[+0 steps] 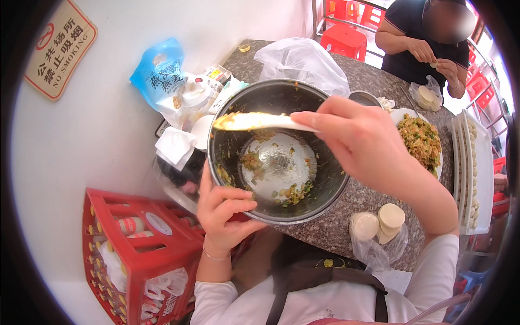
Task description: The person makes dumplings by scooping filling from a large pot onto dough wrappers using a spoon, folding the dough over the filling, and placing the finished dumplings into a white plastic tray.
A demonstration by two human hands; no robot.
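Observation:
My left hand (227,215) grips the near left rim of a deep metal pot (325,203), its fingers over the edge. Bits of chopped filling (294,193) cling to the pot's wall and bottom. Above the pot, my right hand (357,138) holds the handle of a white spoon or spatula (256,121), smeared with filling along its far end. To the right, a white plate (437,162) bears a heap of mixed filling (420,140). Stacks of round dough wrappers (391,215) lie in a clear bag near the table's front edge.
A co-worker (426,44) across the granite table (333,227) holds a small piece of dough near more wrappers (426,95). Stacked white trays (483,174) with dumplings stand at right. Plastic bags (300,61) lie behind the pot; a red bottle crate (138,260) stands at lower left.

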